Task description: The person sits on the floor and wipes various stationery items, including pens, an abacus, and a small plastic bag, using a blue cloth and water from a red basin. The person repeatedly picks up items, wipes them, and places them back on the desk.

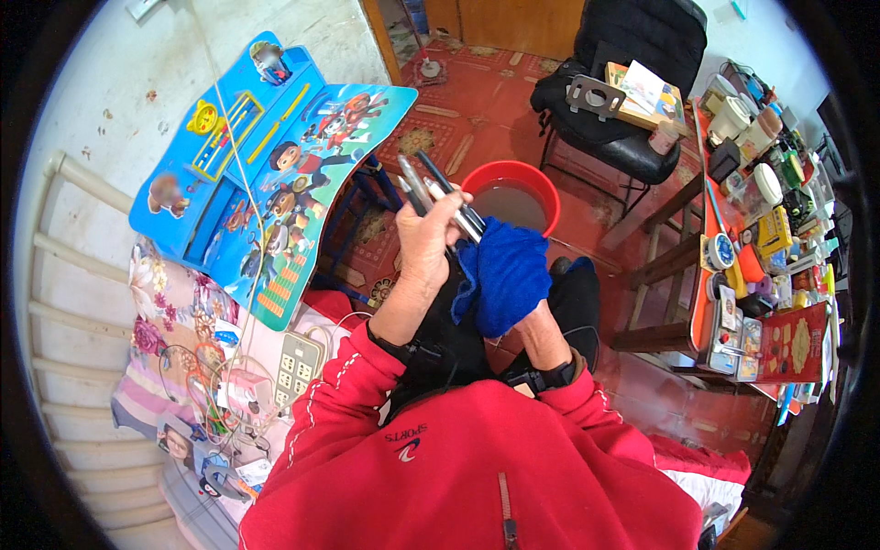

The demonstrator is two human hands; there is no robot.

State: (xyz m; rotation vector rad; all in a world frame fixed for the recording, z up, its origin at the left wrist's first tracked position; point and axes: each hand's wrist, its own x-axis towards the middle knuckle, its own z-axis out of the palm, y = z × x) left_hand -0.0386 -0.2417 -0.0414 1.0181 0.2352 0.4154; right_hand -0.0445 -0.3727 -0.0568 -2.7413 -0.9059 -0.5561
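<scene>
Several pens (421, 187) stick out of my left hand (430, 237), which is closed around their middles. Their lower ends meet a blue cloth (514, 278). The cloth covers most of my right hand (533, 323), so only its wrist side shows and its fingers are hidden, though the cloth is bunched around them. Just beyond the cloth stands a red plastic bucket (509, 168) with cloudy water in it, on the tiled floor.
At left stands a blue children's desk (302, 185) with cartoon prints. A power strip (297, 368) and tangled cables lie on the bed beside me. A black chair (632, 144) holds books (650, 96). The table (698, 295) at right is crowded with containers and small items.
</scene>
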